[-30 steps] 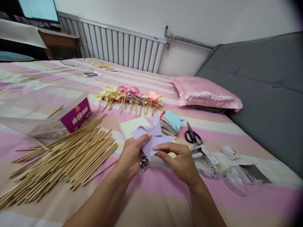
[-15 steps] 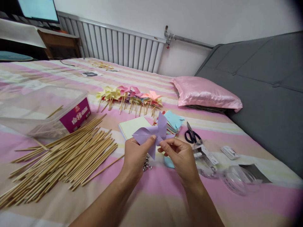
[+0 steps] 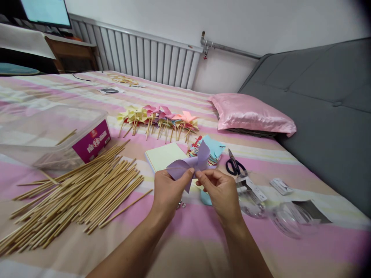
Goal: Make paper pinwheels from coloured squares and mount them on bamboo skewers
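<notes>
A purple paper pinwheel (image 3: 203,154) is held up in front of me, its blades folded in toward the middle. My left hand (image 3: 171,189) pinches it from the left between thumb and fingers. From the right, the thumb and forefinger of my right hand (image 3: 218,189) close on it near its centre; any small part between those fingertips is hidden. Behind the pinwheel lie a pad of pale square paper (image 3: 165,155) and a pile of cut coloured paper (image 3: 213,148). Small shiny beads (image 3: 183,205) show on the bedspread beside my left hand.
Many wooden sticks (image 3: 95,193) lie at left, before a clear plastic box (image 3: 58,119). Finished pinwheels (image 3: 159,114) are lined up farther back. Scissors (image 3: 234,164), clear packaging (image 3: 290,220) and a pink pillow (image 3: 252,114) are on the right.
The pinwheel has tilted and turned a little, its upright blade shifting right. Both hands keep their pinch, with the left hand slightly closer to the right.
</notes>
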`<state>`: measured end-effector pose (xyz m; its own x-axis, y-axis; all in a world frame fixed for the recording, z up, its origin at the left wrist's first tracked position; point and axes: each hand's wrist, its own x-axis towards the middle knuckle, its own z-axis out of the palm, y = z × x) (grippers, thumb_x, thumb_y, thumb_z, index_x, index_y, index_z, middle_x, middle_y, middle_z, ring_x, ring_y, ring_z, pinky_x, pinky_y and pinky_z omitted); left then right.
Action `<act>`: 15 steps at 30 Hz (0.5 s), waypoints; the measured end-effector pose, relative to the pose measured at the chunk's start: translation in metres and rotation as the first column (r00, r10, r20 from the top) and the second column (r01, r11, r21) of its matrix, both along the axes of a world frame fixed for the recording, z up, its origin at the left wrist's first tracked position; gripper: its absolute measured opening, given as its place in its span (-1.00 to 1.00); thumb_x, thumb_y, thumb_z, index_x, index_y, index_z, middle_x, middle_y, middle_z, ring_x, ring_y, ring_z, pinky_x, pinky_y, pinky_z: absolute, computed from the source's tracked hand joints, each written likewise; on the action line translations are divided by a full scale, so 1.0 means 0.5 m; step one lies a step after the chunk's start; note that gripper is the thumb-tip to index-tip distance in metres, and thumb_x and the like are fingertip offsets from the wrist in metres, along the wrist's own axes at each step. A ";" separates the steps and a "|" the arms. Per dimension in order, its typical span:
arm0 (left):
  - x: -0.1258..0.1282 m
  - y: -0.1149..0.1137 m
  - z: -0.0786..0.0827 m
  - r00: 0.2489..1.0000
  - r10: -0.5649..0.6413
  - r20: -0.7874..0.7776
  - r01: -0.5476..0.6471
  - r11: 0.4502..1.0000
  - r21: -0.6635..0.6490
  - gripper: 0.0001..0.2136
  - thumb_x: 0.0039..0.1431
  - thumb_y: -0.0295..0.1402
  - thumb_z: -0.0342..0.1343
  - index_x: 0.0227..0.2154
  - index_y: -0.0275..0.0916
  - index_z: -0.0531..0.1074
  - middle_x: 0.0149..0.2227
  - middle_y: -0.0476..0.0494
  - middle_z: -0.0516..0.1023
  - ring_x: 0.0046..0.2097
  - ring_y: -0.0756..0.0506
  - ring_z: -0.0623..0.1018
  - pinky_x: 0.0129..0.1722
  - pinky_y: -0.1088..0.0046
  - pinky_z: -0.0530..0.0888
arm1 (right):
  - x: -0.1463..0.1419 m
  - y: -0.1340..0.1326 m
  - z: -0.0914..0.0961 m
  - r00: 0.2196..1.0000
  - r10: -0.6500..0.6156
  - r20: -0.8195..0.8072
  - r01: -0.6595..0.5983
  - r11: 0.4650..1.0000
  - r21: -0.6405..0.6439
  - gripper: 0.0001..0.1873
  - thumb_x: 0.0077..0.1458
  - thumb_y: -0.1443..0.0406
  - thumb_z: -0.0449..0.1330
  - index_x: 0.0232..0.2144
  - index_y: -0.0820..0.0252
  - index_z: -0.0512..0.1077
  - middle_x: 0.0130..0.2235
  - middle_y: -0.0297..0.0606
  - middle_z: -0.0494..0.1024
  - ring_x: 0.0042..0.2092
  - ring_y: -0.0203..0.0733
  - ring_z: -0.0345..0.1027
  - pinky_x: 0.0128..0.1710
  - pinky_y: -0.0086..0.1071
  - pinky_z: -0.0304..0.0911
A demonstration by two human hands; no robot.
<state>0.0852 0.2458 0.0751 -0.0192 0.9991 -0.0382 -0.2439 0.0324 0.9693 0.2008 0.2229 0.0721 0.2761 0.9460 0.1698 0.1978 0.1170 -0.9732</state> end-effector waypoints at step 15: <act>0.003 0.001 -0.008 1.000 -0.011 -0.003 0.011 1.000 -0.006 -0.84 -0.16 -0.32 0.28 -0.59 -0.35 0.52 -0.63 -0.03 0.44 -0.56 0.03 0.37 -0.54 0.53 0.30 | 0.005 -0.001 0.000 1.000 0.002 0.010 -0.002 1.000 -0.003 -0.75 -0.07 0.14 0.27 -0.55 0.22 0.49 -0.56 -0.34 0.44 -0.49 -0.32 0.33 -0.50 -0.46 0.21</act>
